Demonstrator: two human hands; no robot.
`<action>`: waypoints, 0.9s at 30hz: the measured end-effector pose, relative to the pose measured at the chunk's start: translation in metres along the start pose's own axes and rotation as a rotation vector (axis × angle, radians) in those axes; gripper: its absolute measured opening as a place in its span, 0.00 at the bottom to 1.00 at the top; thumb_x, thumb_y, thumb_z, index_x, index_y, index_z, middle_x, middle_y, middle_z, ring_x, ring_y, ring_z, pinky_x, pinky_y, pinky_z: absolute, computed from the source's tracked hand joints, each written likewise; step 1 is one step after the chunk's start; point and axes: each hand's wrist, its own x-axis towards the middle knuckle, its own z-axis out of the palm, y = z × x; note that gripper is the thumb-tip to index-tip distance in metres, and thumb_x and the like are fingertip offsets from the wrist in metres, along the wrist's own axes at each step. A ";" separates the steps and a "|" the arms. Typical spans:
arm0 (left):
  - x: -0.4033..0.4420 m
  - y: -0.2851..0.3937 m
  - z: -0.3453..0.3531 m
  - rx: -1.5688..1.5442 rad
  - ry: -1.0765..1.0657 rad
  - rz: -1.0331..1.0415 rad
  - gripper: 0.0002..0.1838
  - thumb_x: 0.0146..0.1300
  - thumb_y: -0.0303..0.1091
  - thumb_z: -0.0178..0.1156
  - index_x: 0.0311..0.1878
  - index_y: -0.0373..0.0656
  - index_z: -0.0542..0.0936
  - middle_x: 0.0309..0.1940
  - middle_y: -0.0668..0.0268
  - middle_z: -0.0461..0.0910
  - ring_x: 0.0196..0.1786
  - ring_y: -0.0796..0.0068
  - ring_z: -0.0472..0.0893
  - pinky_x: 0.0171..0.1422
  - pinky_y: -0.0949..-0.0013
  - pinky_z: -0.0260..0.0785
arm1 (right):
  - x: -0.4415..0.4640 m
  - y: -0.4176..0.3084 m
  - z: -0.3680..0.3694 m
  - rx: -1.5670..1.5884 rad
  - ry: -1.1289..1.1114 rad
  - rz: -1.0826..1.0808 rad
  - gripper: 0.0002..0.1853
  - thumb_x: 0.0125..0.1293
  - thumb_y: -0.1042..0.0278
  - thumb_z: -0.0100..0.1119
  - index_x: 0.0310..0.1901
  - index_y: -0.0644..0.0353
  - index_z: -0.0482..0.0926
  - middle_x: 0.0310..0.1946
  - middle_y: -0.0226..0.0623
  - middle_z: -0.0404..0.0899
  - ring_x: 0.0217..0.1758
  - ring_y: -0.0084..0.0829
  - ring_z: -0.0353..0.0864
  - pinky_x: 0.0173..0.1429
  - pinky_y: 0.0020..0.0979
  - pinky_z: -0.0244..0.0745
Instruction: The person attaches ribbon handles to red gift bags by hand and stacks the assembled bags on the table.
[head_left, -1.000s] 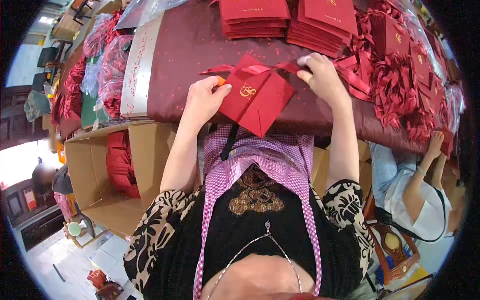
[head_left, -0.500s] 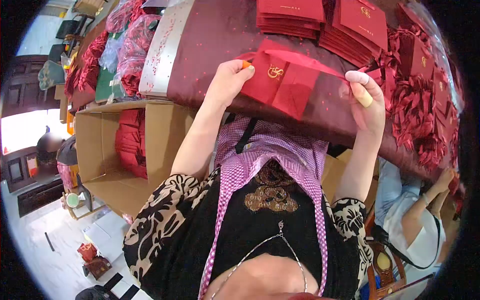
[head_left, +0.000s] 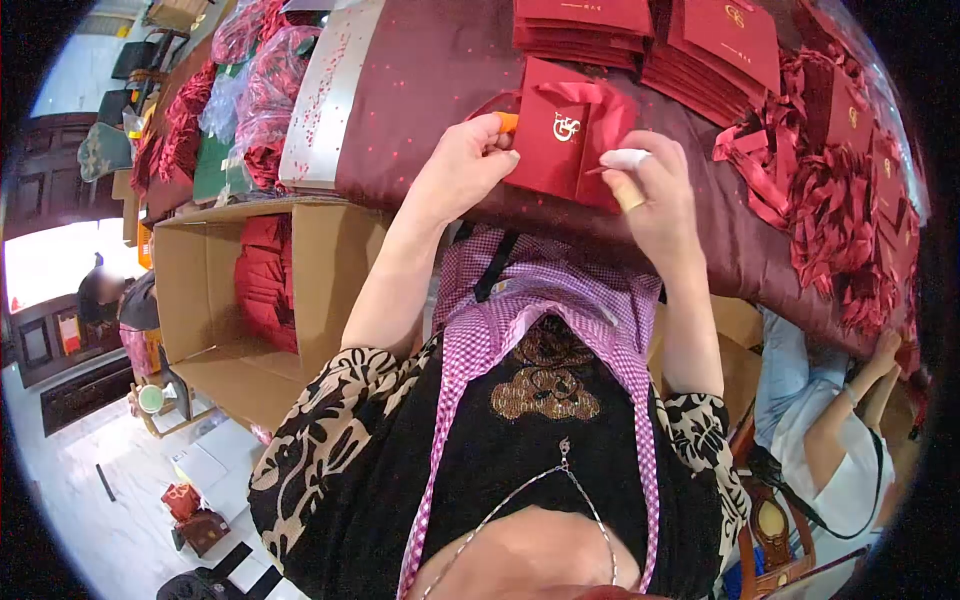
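Note:
A red card folder (head_left: 545, 135) with a gold emblem is held above the front edge of the table. My left hand (head_left: 470, 165) pinches its left side, an orange cover on one finger. A red ribbon (head_left: 590, 92) runs across the folder's upper part and loops down its right side. My right hand (head_left: 655, 190), with white and yellowish covers on two fingers, is closed at the folder's right edge on the ribbon's end. Behind the folder stand stacks of red folders (head_left: 715, 50).
The dark red tablecloth (head_left: 420, 90) has small red specks. Ribboned red folders (head_left: 835, 190) pile up at the right. Below left is an open cardboard box (head_left: 345, 270) with red folders inside. Plastic-wrapped bundles (head_left: 280, 85) lie upper left. A co-worker's arm (head_left: 840, 420) reaches in at lower right.
The ribbon was stretched out to the right; now it curves close around the folder. My right hand has come back left to the folder's edge. The folder is held more upright.

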 end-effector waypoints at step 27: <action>-0.016 0.026 0.012 0.119 0.016 0.132 0.14 0.58 0.22 0.60 0.49 0.34 0.78 0.28 0.72 0.75 0.30 0.86 0.71 0.35 0.77 0.67 | 0.010 -0.026 0.035 -0.085 0.060 -0.103 0.08 0.54 0.72 0.67 0.34 0.55 0.76 0.29 0.31 0.77 0.36 0.34 0.76 0.48 0.37 0.64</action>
